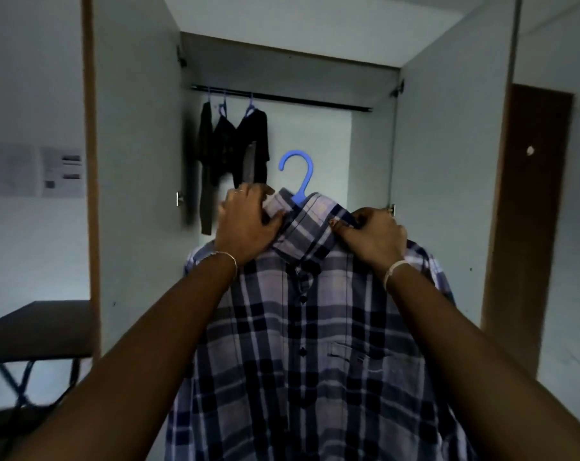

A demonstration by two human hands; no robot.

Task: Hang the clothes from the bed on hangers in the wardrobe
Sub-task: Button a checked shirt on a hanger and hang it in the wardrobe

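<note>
Blue-and-white plaid shirt [301, 327], buttoned, fills centre and lower frame. It sits on a blue hanger [303, 183] whose hook [293, 158] stands up above the collar [310, 216].

Left hand [248, 224] grips the collar's left side, fingers curled round the fold. Right hand [371, 239] pinches the collar's right side near the shoulder.

Wardrobe [132, 128] stands open ahead. Rail [298, 99] runs across upper centre. Three dark garments [235, 144] hang at its left end, with bare rail to their right.

Judgement: dressing the hanger looks about done; step in hand is squaring the collar. Next move calls for a grasp on the hook or neck, a lift to rail height, and the hook set over the bare stretch.
</note>
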